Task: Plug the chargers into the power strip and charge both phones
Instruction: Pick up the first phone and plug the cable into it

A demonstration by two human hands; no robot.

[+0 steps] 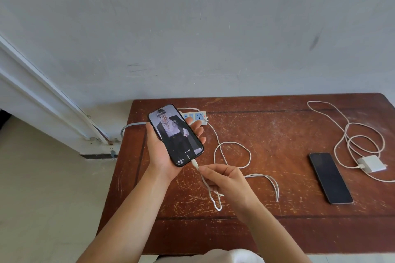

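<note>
table middle (277,134) open | cable loops (233,153) left | dark phone (330,177) right

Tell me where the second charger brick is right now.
In the head view, the white charger brick lies on the table's right side, unplugged, just right of the dark phone, its cable coiled behind.

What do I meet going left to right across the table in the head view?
Lit phone in the left hand → right hand pinching the white cable → dark phone → unplugged charger brick.

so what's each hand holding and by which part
Left hand cradles the lit phone by its back and edges; right hand pinches the white cable just behind its plug.
</note>
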